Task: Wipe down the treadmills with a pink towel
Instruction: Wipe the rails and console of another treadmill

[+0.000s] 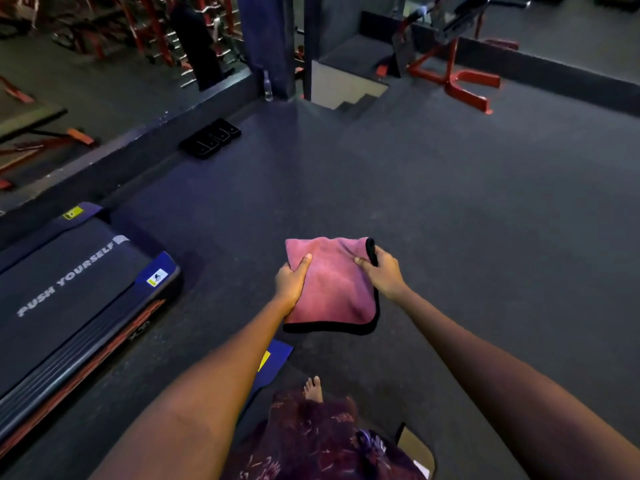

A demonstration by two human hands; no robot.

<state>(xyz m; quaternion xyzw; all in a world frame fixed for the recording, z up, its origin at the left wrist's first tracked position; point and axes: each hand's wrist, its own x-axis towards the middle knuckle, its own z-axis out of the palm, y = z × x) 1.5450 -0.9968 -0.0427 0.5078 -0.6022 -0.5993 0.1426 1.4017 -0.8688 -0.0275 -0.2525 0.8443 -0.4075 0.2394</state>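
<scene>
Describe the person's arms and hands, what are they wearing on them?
Both arms are bare, with no sleeves in view. The left hand and right hand wear no gloves, and no watch, bracelet or ring shows. Below the arms is a dark maroon patterned garment.

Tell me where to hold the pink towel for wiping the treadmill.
Keep the pink towel folded flat; probably grip its far black-trimmed corner from above, where the right hand pinches now, while the left hand supports the left edge.

Dark speckled rubber floor (pixel 450 209) spreads around me. A mirror wall (pixel 104 64) runs far left, a red machine frame (pixel 453 76) stands far right, steps (pixel 356 102) descend between, under dim light.
</scene>
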